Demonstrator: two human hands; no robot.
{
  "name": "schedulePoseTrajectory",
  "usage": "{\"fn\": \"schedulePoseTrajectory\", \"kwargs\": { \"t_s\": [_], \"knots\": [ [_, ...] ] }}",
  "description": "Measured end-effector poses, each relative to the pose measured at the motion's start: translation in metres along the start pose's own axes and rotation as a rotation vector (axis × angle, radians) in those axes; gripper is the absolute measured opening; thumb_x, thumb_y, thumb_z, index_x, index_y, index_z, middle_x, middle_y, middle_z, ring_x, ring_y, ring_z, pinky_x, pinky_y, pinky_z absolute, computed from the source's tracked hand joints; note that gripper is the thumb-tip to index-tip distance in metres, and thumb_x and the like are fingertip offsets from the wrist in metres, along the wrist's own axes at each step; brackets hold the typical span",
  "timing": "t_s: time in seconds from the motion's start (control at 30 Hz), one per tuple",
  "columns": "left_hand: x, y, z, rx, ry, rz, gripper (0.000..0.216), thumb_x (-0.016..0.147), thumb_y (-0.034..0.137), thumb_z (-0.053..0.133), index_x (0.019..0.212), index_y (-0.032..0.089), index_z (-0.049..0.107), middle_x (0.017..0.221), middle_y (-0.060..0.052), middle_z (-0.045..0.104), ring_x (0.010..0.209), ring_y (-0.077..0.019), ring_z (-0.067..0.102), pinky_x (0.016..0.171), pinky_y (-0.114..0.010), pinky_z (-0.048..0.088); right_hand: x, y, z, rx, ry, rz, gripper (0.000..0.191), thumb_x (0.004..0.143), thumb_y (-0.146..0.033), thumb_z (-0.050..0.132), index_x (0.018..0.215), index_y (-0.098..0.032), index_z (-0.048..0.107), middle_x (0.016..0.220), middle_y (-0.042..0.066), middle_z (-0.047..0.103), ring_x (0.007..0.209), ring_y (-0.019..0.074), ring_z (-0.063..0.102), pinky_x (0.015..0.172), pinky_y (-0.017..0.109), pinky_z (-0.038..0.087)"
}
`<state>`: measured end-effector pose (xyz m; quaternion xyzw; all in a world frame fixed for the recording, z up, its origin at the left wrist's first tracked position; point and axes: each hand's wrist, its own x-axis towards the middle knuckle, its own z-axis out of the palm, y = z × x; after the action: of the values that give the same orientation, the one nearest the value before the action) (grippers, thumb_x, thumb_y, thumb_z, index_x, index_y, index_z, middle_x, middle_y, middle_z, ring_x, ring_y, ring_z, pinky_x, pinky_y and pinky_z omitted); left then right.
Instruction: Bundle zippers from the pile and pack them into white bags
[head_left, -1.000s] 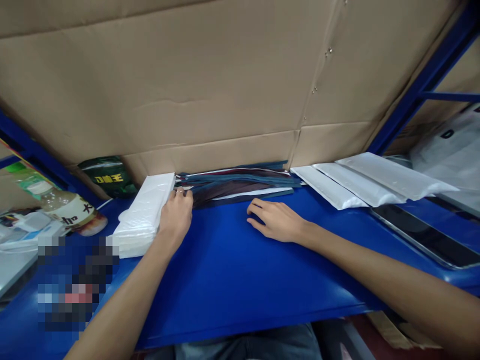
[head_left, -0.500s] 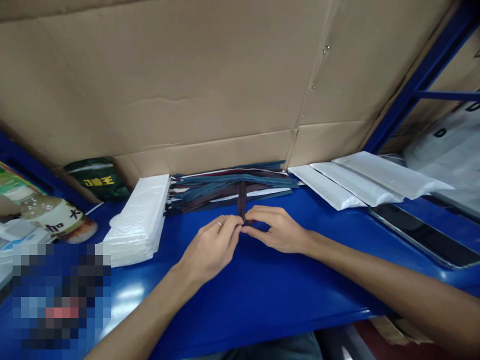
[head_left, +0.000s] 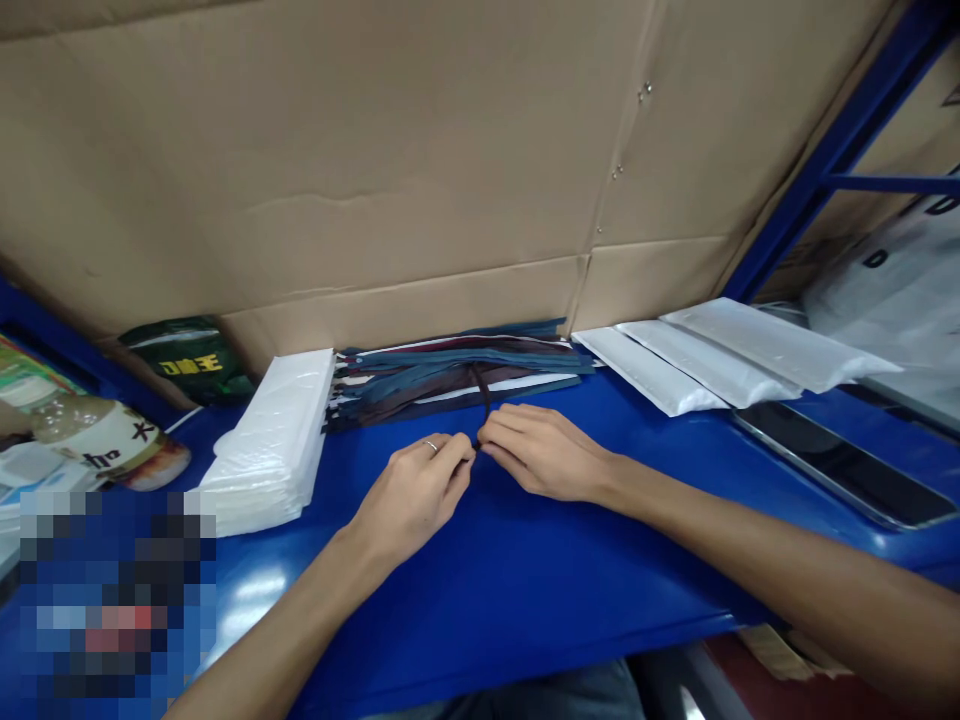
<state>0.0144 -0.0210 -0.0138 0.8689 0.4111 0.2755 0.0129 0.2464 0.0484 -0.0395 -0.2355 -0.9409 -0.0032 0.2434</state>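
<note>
Both my hands meet at the middle of the blue table (head_left: 525, 580). My left hand (head_left: 412, 490) and my right hand (head_left: 544, 450) each pinch the near end of one dark zipper strip (head_left: 482, 392), which runs back to the pile. That pile of dark zippers (head_left: 457, 375), blue, maroon and brown, lies along the cardboard wall. A ring shows on my left hand.
A stack of white plastic bags (head_left: 274, 440) lies left of the zippers. Filled white packets (head_left: 720, 350) lie at the right, with a dark tablet (head_left: 840, 465) beside them. A bottle (head_left: 105, 440) and a green packet (head_left: 187, 355) sit at the far left. Cardboard wall (head_left: 420, 170) behind.
My left hand left the zipper pile's left end and came to the centre. Both hands now pinch one dark zipper, pulled toward me from the pile.
</note>
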Motion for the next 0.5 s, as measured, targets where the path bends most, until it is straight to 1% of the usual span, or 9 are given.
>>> {"fn": "schedulePoseTrajectory", "kwargs": {
  "t_s": [0.07,0.13,0.2,0.27,0.37,0.43,0.5],
  "knots": [
    [0.001,-0.002,-0.005,0.063,-0.006,-0.013,0.014,0.103,0.014,0.050,0.095,0.022,0.057,0.089,-0.001,0.069,0.073,-0.0133,0.065,0.066,-0.024,0.049,0.001,0.014,-0.004,-0.121,-0.030,0.078,0.017,0.108,-0.020,0.047,0.104,-0.020,0.063,0.098,0.008,0.069,0.091,0.0235,0.062,0.085,0.037,0.048],
    [0.002,-0.009,-0.013,0.161,-0.010,-0.054,0.014,0.103,0.016,0.049,0.094,0.022,0.058,0.089,-0.002,0.069,0.076,-0.0147,0.066,0.070,-0.026,0.050,-0.001,0.034,-0.011,-0.220,-0.045,0.198,0.020,0.109,-0.021,0.044,0.103,-0.018,0.064,0.099,0.010,0.069,0.093,0.0249,0.063,0.086,0.037,0.048],
    [0.004,-0.018,-0.025,0.304,-0.001,-0.141,0.013,0.103,0.018,0.050,0.096,0.022,0.060,0.089,-0.003,0.071,0.077,-0.0168,0.067,0.072,-0.028,0.050,-0.007,0.058,-0.020,-0.301,-0.045,0.328,0.023,0.109,-0.022,0.042,0.103,-0.017,0.065,0.104,0.013,0.069,0.097,0.0269,0.063,0.086,0.038,0.048],
    [0.004,-0.029,-0.040,0.455,0.019,-0.275,0.011,0.102,0.021,0.051,0.097,0.022,0.061,0.086,-0.004,0.072,0.075,-0.0187,0.067,0.069,-0.029,0.048,-0.015,0.081,-0.030,-0.360,-0.031,0.432,0.025,0.108,-0.022,0.042,0.104,-0.017,0.066,0.111,0.015,0.068,0.102,0.0285,0.063,0.087,0.039,0.048],
    [0.002,-0.042,-0.061,0.622,0.083,-0.460,0.009,0.100,0.024,0.053,0.100,0.022,0.063,0.083,-0.005,0.072,0.074,-0.0220,0.069,0.065,-0.031,0.045,-0.029,0.108,-0.043,-0.458,-0.024,0.543,0.026,0.106,-0.021,0.043,0.106,-0.014,0.069,0.116,0.019,0.069,0.107,0.0306,0.062,0.090,0.040,0.047],
    [0.000,-0.046,-0.070,0.677,0.112,-0.520,0.009,0.099,0.024,0.054,0.100,0.022,0.063,0.083,-0.006,0.072,0.077,-0.0243,0.070,0.066,-0.032,0.045,-0.036,0.117,-0.051,-0.511,-0.016,0.591,0.027,0.105,-0.020,0.044,0.106,-0.013,0.070,0.114,0.020,0.071,0.108,0.0321,0.062,0.092,0.041,0.046],
    [-0.002,-0.047,-0.072,0.698,0.079,-0.547,0.009,0.099,0.025,0.054,0.102,0.022,0.063,0.084,-0.006,0.073,0.077,-0.0258,0.071,0.066,-0.033,0.046,-0.040,0.120,-0.057,-0.540,0.010,0.600,0.029,0.103,-0.019,0.044,0.105,-0.012,0.071,0.113,0.020,0.072,0.112,0.0334,0.062,0.094,0.042,0.046]
  ]
}}
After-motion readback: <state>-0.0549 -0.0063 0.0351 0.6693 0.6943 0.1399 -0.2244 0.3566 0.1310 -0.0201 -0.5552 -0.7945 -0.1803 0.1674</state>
